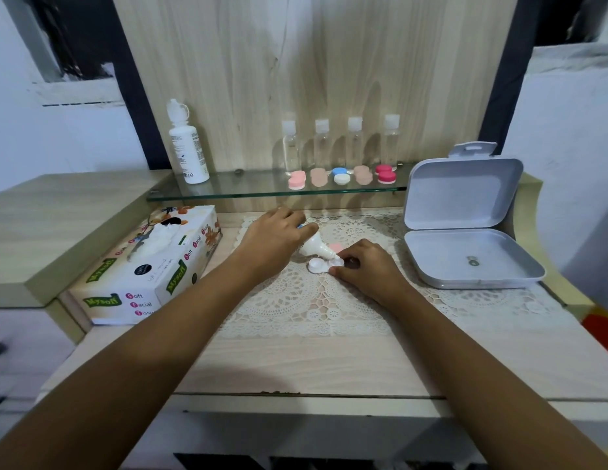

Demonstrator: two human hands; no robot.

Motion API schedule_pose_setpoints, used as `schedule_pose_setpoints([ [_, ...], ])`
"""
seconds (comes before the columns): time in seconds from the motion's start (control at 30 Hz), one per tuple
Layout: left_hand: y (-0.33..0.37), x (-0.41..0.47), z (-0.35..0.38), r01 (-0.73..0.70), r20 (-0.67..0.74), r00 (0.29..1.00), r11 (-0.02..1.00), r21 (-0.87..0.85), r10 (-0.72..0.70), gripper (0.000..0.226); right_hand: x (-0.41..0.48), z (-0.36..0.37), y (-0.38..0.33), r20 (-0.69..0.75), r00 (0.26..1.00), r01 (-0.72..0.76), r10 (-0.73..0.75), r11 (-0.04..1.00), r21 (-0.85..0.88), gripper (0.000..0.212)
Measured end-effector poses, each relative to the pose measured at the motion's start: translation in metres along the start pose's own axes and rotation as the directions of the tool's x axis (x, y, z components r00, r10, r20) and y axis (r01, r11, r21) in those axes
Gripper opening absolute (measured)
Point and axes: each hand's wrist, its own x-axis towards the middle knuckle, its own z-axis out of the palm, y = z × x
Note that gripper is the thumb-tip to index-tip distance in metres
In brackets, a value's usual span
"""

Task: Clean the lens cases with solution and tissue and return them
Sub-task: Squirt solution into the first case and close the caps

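An open white lens case (319, 265) lies on the lace mat (296, 300) in the middle of the desk. My left hand (272, 239) grips a small white solution bottle (314, 247), tilted with its nozzle down over the case's right well. My right hand (363, 266) pinches the case's right end and holds it steady. A pink cap (336, 247) lies just behind the case. Several closed lens cases (341, 175), pink, beige, blue-white and red, stand in a row on the glass shelf (248, 191). A tissue box (153, 266) sits at the left.
A large white solution bottle (187, 144) stands at the shelf's left end. Several clear travel bottles (340, 144) line the back wall. An open grey plastic box (465, 232) rests at the right. The desk's front edge (296, 395) runs below my forearms.
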Motion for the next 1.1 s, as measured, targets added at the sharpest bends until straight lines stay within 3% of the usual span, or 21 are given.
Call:
schedule_pose_setpoints([
  [0.6, 0.001, -0.003, 0.003, 0.032, -0.001, 0.999, 0.999, -0.035, -0.032, 0.054, 0.001, 0.001, 0.002, -0.001, 1.0, -0.004, 0.004, 1.0, -0.019, 0.028],
  [0.8, 0.002, -0.012, 0.006, 0.17, 0.006, 0.985, 0.973, -0.159, -0.171, 0.056, 0.002, 0.003, 0.003, 0.001, 1.0, -0.022, 0.022, 0.999, -0.03, 0.032],
  [0.87, 0.005, -0.015, 0.006, 0.301, 0.035, 0.951, 0.898, -0.322, -0.306, 0.056, 0.001, 0.003, 0.003, 0.007, 0.999, -0.033, 0.033, 0.999, -0.023, 0.034],
  [0.93, 0.008, -0.016, 0.006, 0.446, 0.086, 0.881, 0.76, -0.472, -0.464, 0.057, 0.002, 0.003, 0.003, 0.011, 0.999, -0.042, 0.042, 0.999, -0.026, 0.035],
  [1.0, 0.011, -0.016, 0.003, 0.562, 0.186, 0.784, 0.549, -0.619, -0.592, 0.056, 0.002, 0.003, 0.002, 0.015, 0.999, -0.047, 0.047, 0.998, -0.03, 0.036],
  [1.1, 0.012, -0.013, 0.002, 0.612, 0.314, 0.647, 0.228, -0.757, -0.695, 0.053, 0.001, 0.002, 0.002, 0.017, 0.998, -0.053, 0.054, 0.998, -0.029, 0.037],
])
